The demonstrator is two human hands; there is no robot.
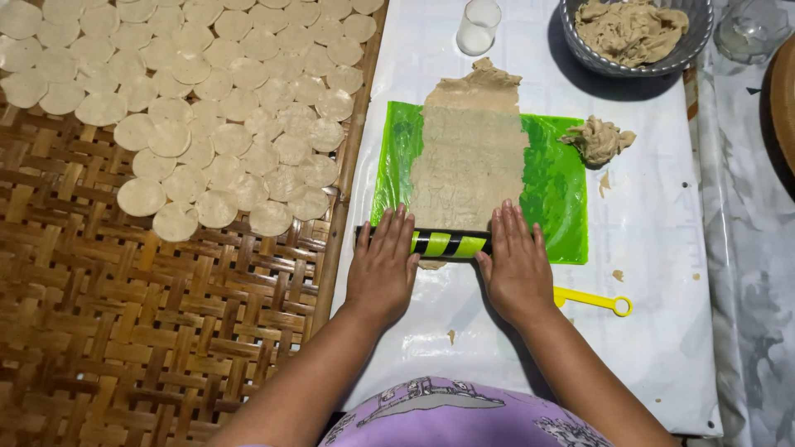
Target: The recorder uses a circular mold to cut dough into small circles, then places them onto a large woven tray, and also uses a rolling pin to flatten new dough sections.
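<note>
Pressed flat, palms down, on a roller (447,243): left hand (383,265) at its 9 o'clock end, right hand (516,263) at its 3 o'clock end, fingers (396,228) straight and spread, gripping nothing, only bearing on top. Cylindrical roller, black with slanted lime stripes, smooth and glossy, lying crosswise at the 6 o'clock edge of a green sheet (559,190). Shiny, crinkled plastic, that sheet, laid over a tan dough strip (468,165): long, flat, matte and grainy, ragged at 12 o'clock where it pokes out bare beyond the plastic. Striped middle of the roller visible between the hands, both ends hidden under the palms; fingertips pointing to 12 o'clock, reaching just onto the green. White glossy cover (654,273) beneath, dotted with crumbs. At 3 o'clock of the sheet, a rough dough lump (598,139); at 1 o'clock, a ribbed grey bowl (580,51) heaped with more dough; at 12, a clear glass (479,26). Just right of the right wrist, a yellow handle (592,300) with a ring end. At 9 to 11 o'clock, a woven bamboo tray (124,314), brown and latticed, carrying overlapping pale round discs (215,108).
</note>
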